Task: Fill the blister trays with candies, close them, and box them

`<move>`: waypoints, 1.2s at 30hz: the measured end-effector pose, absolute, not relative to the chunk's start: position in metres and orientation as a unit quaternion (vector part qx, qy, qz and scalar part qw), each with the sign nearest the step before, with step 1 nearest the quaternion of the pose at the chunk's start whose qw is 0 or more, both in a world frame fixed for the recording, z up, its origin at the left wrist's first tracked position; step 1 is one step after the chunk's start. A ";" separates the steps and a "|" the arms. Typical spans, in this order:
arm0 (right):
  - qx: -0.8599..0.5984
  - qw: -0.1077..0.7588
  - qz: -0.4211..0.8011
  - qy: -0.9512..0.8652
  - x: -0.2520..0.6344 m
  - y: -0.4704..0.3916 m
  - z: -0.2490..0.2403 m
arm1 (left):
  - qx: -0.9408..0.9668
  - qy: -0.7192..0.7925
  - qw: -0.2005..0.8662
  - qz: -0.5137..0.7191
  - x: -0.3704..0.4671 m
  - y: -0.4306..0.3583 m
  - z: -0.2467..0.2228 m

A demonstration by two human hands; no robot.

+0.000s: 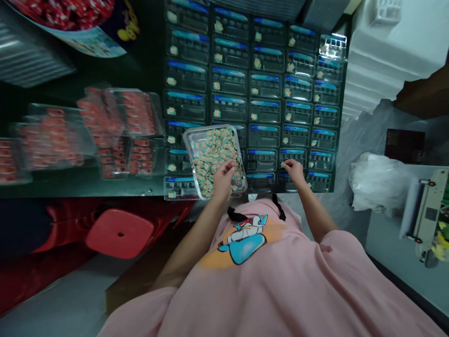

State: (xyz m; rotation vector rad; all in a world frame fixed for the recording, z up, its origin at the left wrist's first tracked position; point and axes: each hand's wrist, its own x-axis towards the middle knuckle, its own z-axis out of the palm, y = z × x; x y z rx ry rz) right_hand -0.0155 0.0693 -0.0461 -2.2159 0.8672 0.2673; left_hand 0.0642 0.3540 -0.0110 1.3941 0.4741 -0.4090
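A clear plastic container (188, 140) full of small tan-and-green striped blocks (218, 145) rests on top of the blister trays. My left hand (223, 181) is over the blocks, thumb and fingers pinched together; what they grip is too small to make out. To the right, my right hand (295, 171) pinches one small striped block (282, 164) at the left side of a clear blister tray (293, 157). Rows of these trays each carry a blue pen-like stick (261, 152) along the top. Many also have a striped block at their left; a few nearest the container show none.
Stacked clear packs of red pieces (136, 112) lie on the dark table (87, 187) at left. A tub of red-wrapped items (77, 28) stands at the back left. A red stool (119, 234) is below the table. White plastic trays (368, 70) and a plastic bag (377, 180) are at right.
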 end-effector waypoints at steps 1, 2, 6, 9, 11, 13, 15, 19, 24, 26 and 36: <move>-0.866 0.356 0.107 0.335 -0.015 0.070 -0.047 | 0.632 0.215 0.722 -0.185 0.064 0.354 -0.011; -0.870 0.347 0.112 0.333 -0.014 0.070 -0.048 | 0.633 0.217 0.720 -0.184 0.065 0.354 -0.010; -0.878 0.323 0.134 0.327 -0.013 0.068 -0.049 | 0.637 0.221 0.716 -0.181 0.066 0.357 -0.010; -0.884 0.303 0.152 0.323 -0.011 0.068 -0.048 | 0.642 0.219 0.713 -0.179 0.067 0.359 -0.013; -0.889 0.285 0.167 0.318 -0.010 0.069 -0.047 | 0.645 0.215 0.711 -0.178 0.068 0.360 -0.016; -0.895 0.258 0.180 0.317 -0.008 0.071 -0.046 | 0.648 0.206 0.711 -0.178 0.069 0.361 -0.020; -0.901 0.226 0.192 0.317 -0.006 0.073 -0.045 | 0.649 0.197 0.714 -0.175 0.070 0.362 -0.023; -0.905 0.176 0.217 0.320 -0.002 0.076 -0.040 | 0.650 0.189 0.716 -0.167 0.071 0.364 -0.024; -0.911 0.150 0.231 0.306 0.000 0.077 -0.034 | 0.653 0.183 0.714 -0.171 0.072 0.367 -0.018; -0.916 0.138 0.227 0.301 0.000 0.077 -0.034 | 0.653 0.188 0.714 -0.171 0.073 0.370 -0.017; -0.926 0.138 0.166 0.310 -0.001 0.072 -0.039 | 0.646 0.225 0.713 -0.151 0.076 0.398 -0.027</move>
